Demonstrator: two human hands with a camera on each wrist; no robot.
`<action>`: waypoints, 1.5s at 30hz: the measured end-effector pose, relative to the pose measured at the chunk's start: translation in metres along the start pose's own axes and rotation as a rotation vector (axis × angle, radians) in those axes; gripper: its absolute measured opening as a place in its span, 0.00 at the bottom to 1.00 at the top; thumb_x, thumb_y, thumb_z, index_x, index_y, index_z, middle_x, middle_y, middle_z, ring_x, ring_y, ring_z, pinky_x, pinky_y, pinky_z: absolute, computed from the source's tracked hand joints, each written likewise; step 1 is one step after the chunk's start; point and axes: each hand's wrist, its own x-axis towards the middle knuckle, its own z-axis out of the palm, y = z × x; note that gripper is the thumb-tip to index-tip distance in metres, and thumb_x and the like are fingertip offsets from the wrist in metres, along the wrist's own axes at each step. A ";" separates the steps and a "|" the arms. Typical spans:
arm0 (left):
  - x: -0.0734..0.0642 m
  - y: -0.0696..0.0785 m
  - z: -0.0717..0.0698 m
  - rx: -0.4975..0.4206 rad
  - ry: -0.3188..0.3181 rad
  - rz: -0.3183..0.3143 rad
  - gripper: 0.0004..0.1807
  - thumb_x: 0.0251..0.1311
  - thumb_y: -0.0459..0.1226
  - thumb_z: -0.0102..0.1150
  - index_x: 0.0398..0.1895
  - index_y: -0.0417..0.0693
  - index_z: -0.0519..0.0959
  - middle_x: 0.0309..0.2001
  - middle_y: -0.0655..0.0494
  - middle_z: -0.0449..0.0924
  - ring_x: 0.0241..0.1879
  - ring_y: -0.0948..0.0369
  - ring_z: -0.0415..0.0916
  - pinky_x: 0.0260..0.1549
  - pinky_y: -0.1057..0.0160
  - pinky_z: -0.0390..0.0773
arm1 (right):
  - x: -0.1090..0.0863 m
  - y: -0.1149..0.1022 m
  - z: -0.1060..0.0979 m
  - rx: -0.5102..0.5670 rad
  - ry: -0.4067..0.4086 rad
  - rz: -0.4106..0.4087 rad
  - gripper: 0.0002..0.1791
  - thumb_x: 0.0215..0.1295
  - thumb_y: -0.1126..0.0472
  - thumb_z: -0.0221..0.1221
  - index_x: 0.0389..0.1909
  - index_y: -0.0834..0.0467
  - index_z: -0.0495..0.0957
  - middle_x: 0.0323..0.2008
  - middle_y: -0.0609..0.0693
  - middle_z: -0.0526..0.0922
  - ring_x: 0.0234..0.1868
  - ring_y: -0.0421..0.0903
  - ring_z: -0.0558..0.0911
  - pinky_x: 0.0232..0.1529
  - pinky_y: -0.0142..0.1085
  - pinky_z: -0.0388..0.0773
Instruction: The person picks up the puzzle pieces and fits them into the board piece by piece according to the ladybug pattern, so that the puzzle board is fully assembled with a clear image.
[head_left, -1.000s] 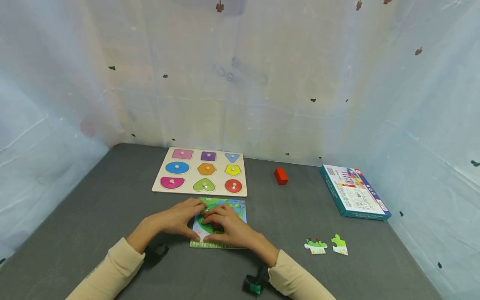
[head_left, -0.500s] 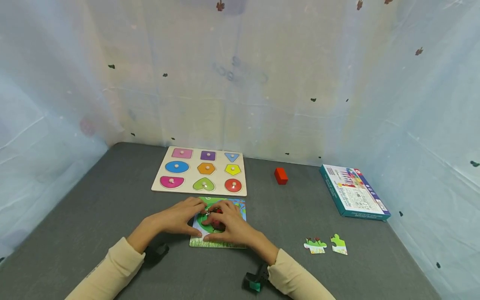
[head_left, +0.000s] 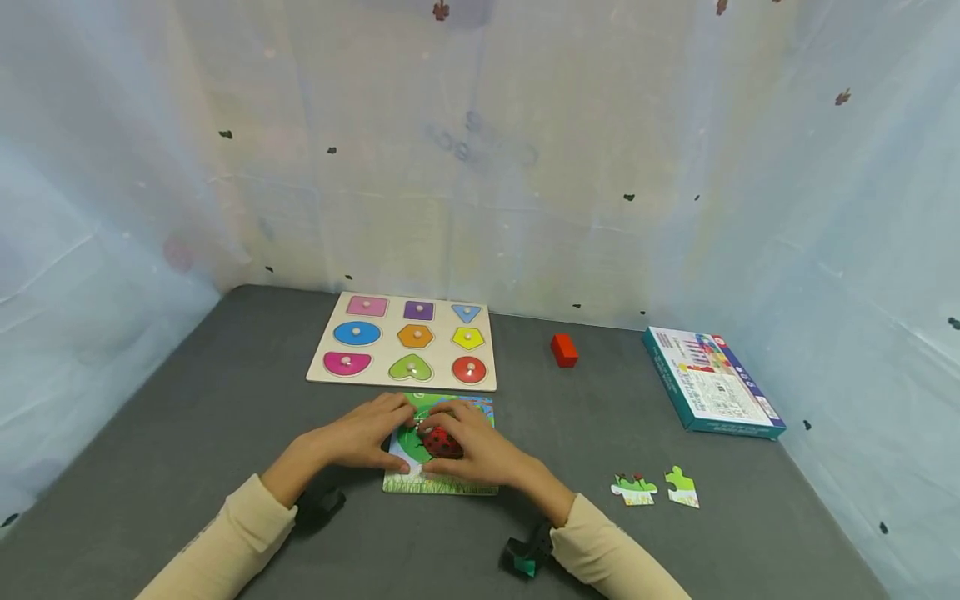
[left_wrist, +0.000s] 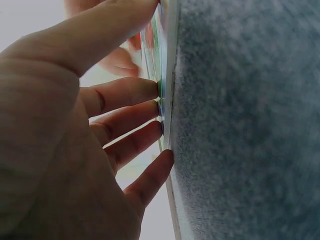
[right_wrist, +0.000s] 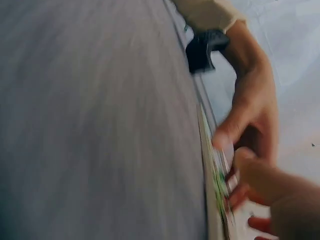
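A square picture puzzle (head_left: 450, 490) with a grassy border and a red ladybug lies on the dark table in the head view. My left hand (head_left: 360, 435) rests its fingertips on the puzzle's left part, thumb near the lower left. In the left wrist view, the spread fingers of that hand (left_wrist: 65, 130) meet the puzzle's thin edge (left_wrist: 171, 65). My right hand (head_left: 480, 450) arches over the puzzle's right side, fingers bent loosely, and hides part of the picture. Blurred in the right wrist view, the right hand (right_wrist: 295, 205) is close above the puzzle (right_wrist: 212, 200).
Two loose jigsaw pieces, one with white flowers (head_left: 634, 492) and one green (head_left: 681, 487), lie to the right. Behind the puzzle is a wooden shape board (head_left: 382, 337) with knobbed pieces. A red block (head_left: 564, 351) and a teal box (head_left: 716, 383) sit farther right.
My right hand has shifted a little to the right, uncovering more of the ladybug. The left hand has barely moved and keeps its touch on the puzzle.
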 end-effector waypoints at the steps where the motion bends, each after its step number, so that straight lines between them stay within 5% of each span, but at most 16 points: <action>1: 0.000 0.000 0.000 0.000 -0.001 -0.006 0.27 0.47 0.54 0.68 0.43 0.49 0.71 0.43 0.59 0.65 0.44 0.60 0.63 0.41 0.55 0.69 | -0.005 0.002 -0.005 0.000 0.026 -0.011 0.27 0.59 0.46 0.61 0.56 0.55 0.71 0.58 0.55 0.68 0.60 0.49 0.65 0.58 0.45 0.64; 7: 0.003 0.002 0.001 0.005 -0.008 -0.020 0.28 0.46 0.54 0.69 0.44 0.47 0.72 0.43 0.58 0.66 0.45 0.59 0.63 0.44 0.53 0.69 | -0.051 0.018 -0.043 0.016 0.153 0.029 0.30 0.56 0.51 0.65 0.57 0.59 0.71 0.58 0.56 0.68 0.60 0.50 0.64 0.57 0.48 0.64; 13: 0.002 -0.001 0.001 0.016 -0.007 -0.020 0.29 0.45 0.55 0.68 0.44 0.48 0.71 0.43 0.59 0.67 0.46 0.58 0.64 0.44 0.53 0.69 | -0.109 0.038 -0.067 0.046 0.187 0.189 0.32 0.53 0.52 0.68 0.59 0.55 0.70 0.58 0.49 0.69 0.58 0.47 0.68 0.53 0.49 0.68; 18: 0.002 -0.003 0.002 0.017 -0.008 -0.019 0.29 0.46 0.56 0.67 0.44 0.49 0.71 0.43 0.60 0.67 0.47 0.59 0.63 0.44 0.53 0.69 | -0.150 0.049 -0.080 0.099 0.143 0.308 0.36 0.51 0.52 0.69 0.61 0.55 0.69 0.57 0.46 0.71 0.55 0.48 0.73 0.51 0.48 0.71; 26: 0.001 -0.005 0.002 0.008 -0.009 -0.015 0.30 0.46 0.57 0.67 0.45 0.49 0.71 0.43 0.60 0.67 0.48 0.58 0.64 0.46 0.52 0.68 | -0.199 0.051 -0.109 0.097 -0.043 0.475 0.37 0.50 0.47 0.68 0.62 0.53 0.69 0.58 0.49 0.69 0.56 0.49 0.67 0.49 0.52 0.69; 32: 0.001 -0.006 0.003 0.005 -0.008 -0.014 0.31 0.46 0.58 0.66 0.46 0.48 0.71 0.44 0.60 0.66 0.48 0.58 0.63 0.47 0.52 0.68 | -0.218 0.057 -0.121 0.082 -0.121 0.469 0.32 0.53 0.47 0.66 0.58 0.53 0.72 0.52 0.50 0.70 0.50 0.49 0.68 0.45 0.43 0.69; 39: 0.001 -0.006 0.003 -0.008 -0.014 -0.023 0.31 0.47 0.58 0.66 0.47 0.48 0.71 0.45 0.60 0.66 0.49 0.58 0.63 0.48 0.51 0.67 | -0.221 0.065 -0.115 0.142 -0.046 0.330 0.20 0.55 0.56 0.66 0.49 0.54 0.77 0.44 0.50 0.75 0.43 0.45 0.72 0.40 0.36 0.70; 45: 0.000 -0.005 0.002 -0.041 -0.017 -0.030 0.33 0.47 0.57 0.66 0.50 0.48 0.71 0.48 0.58 0.67 0.51 0.57 0.64 0.50 0.49 0.67 | -0.218 0.069 -0.112 0.140 -0.014 0.342 0.20 0.55 0.58 0.66 0.49 0.56 0.77 0.43 0.50 0.77 0.40 0.44 0.75 0.38 0.34 0.72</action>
